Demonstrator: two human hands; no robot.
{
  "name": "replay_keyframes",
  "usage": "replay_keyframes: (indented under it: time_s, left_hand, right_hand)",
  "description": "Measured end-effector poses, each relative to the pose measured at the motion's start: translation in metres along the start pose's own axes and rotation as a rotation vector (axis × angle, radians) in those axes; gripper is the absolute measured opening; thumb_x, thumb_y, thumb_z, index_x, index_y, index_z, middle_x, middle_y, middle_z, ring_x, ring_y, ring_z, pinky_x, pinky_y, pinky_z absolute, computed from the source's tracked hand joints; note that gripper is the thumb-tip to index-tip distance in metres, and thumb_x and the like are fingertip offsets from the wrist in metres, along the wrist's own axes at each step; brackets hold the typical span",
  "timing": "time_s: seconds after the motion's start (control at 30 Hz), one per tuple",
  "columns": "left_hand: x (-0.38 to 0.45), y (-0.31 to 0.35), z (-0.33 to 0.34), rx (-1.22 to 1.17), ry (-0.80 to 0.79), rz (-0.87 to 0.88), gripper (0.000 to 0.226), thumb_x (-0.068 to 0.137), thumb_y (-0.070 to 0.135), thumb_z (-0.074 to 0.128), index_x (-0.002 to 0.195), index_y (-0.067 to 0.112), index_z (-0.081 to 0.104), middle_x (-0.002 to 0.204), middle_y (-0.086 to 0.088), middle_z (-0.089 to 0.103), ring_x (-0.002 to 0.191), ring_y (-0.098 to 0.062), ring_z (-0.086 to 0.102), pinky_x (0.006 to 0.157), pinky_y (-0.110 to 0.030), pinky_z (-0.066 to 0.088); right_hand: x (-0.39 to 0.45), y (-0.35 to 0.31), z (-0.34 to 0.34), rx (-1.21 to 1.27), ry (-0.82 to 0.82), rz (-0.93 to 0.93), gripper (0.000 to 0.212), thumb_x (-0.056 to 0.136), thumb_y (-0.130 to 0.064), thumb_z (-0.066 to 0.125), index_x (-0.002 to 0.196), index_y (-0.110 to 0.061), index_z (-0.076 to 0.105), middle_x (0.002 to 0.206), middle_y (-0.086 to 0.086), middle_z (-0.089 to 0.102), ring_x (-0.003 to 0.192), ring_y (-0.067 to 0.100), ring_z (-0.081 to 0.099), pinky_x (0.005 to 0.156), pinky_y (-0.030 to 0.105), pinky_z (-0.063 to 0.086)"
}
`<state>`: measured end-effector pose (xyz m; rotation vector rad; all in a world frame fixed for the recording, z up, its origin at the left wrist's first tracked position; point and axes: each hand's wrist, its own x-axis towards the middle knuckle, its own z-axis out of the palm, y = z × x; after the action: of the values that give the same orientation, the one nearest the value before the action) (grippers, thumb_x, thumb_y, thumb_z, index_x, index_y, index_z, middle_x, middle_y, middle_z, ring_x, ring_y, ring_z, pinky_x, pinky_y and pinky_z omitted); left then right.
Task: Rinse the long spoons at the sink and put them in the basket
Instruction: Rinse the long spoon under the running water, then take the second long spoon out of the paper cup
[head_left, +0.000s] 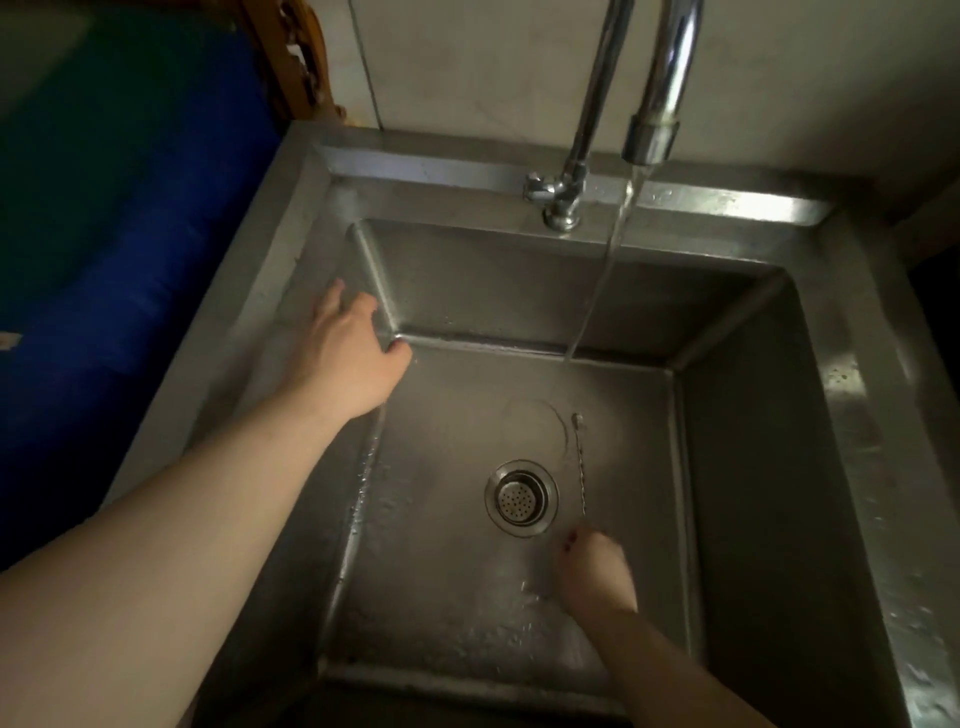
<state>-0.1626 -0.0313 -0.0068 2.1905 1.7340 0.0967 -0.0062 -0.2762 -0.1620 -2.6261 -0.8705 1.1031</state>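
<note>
spoon (580, 462) in closed right hand (595, 574)

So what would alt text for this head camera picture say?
A person's right hand holds a long twisted spoon low in a steel sink, beside the drain. Water runs from the tap behind; the left hand hovers open at the sink's left wall.

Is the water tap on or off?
On. A stream of water pours from the shiny curved metal tap into the steel sink.
</note>
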Motion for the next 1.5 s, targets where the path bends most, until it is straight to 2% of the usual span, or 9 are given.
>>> replay_keyframes:
  time_s: [0.23,0.4,0.63,0.8,0.97,1.03,1.13,1.23,1.5]
  left_hand:
    - [-0.047,-0.021,-0.107,-0.299,0.246,0.04,0.043,0.087,0.045,0.055,0.125,0.026,0.057,0.129,0.004,0.062,0.114,-0.019,0.059,0.085,-0.026,0.04]
    - [-0.11,-0.086,-0.198,-0.393,0.431,0.01,0.035,0.082,0.048,0.053,0.113,0.034,0.06,0.098,0.019,0.066,0.085,0.005,0.062,0.076,-0.019,0.048]
    - [-0.207,-0.212,-0.263,-0.222,0.641,-0.148,0.039,0.086,0.04,0.056,0.121,0.023,0.058,0.114,0.007,0.064,0.103,-0.013,0.061,0.09,-0.03,0.045]
    - [-0.267,-0.3,-0.237,-0.31,0.645,-0.376,0.041,0.087,0.046,0.056,0.126,0.033,0.055,0.123,0.006,0.059,0.102,-0.011,0.059,0.089,-0.035,0.048]
    - [-0.31,-0.352,-0.174,-0.491,0.732,-0.525,0.057,0.079,0.06,0.05,0.13,0.035,0.047,0.125,0.004,0.056,0.111,-0.017,0.055,0.091,-0.04,0.047]
    - [-0.326,-0.363,-0.143,-0.631,0.658,-0.592,0.08,0.069,0.073,0.058,0.137,0.038,0.037,0.129,0.005,0.05,0.116,-0.017,0.052,0.096,-0.042,0.045]
    - [-0.345,-0.369,-0.1,-0.775,0.462,-0.616,0.11,0.048,0.084,0.069,0.141,0.044,0.027,0.134,0.016,0.047,0.122,-0.007,0.049,0.098,-0.042,0.045]
    - [-0.347,-0.365,-0.072,-0.858,0.428,-0.549,0.088,0.051,0.075,0.075,0.128,0.059,0.035,0.126,0.031,0.054,0.115,0.008,0.054,0.091,-0.033,0.048]
    - [-0.337,-0.364,-0.061,-0.908,0.514,-0.524,0.061,0.068,0.056,0.079,0.122,0.049,0.052,0.118,0.027,0.064,0.106,0.004,0.063,0.081,-0.026,0.053]
  right_hand:
    - [-0.082,-0.112,-0.033,0.125,0.015,-0.426,0.009,0.091,-0.024,0.056,0.087,-0.023,0.064,0.078,-0.004,0.065,0.071,0.017,0.061,0.062,0.027,0.043]
    - [-0.158,-0.195,-0.023,0.218,-0.076,-0.715,0.009,0.09,-0.023,0.064,0.09,-0.031,0.066,0.075,-0.01,0.065,0.07,-0.003,0.06,0.061,0.004,0.038]
    - [-0.25,-0.265,0.02,0.259,-0.225,-0.95,0.013,0.088,-0.025,0.065,0.093,-0.037,0.066,0.074,-0.02,0.066,0.07,-0.001,0.062,0.06,0.004,0.04]
    - [-0.291,-0.302,0.057,0.26,-0.458,-0.868,0.027,0.088,-0.021,0.066,0.094,-0.046,0.061,0.085,-0.026,0.069,0.071,-0.001,0.066,0.068,0.013,0.05]
    - [-0.311,-0.332,0.085,0.191,-0.562,-0.73,0.047,0.089,-0.03,0.065,0.132,-0.037,0.051,0.084,-0.01,0.071,0.077,0.007,0.069,0.081,0.034,0.057]
    - [-0.318,-0.346,0.093,0.213,-0.606,-0.733,0.055,0.089,-0.032,0.066,0.139,-0.035,0.044,0.087,-0.008,0.072,0.078,0.005,0.07,0.084,0.035,0.057]
    - [-0.327,-0.367,0.101,0.261,-0.611,-0.751,0.033,0.092,-0.036,0.064,0.122,-0.035,0.053,0.088,-0.003,0.074,0.071,-0.001,0.07,0.073,0.027,0.052]
    - [-0.331,-0.38,0.104,0.28,-0.564,-0.785,0.007,0.096,-0.034,0.058,0.098,-0.033,0.065,0.077,-0.003,0.073,0.064,-0.002,0.067,0.065,0.022,0.048]
    - [-0.331,-0.383,0.102,0.121,-0.438,-0.955,0.02,0.097,-0.038,0.054,0.082,-0.029,0.064,0.075,-0.016,0.071,0.067,-0.005,0.065,0.056,0.008,0.046]
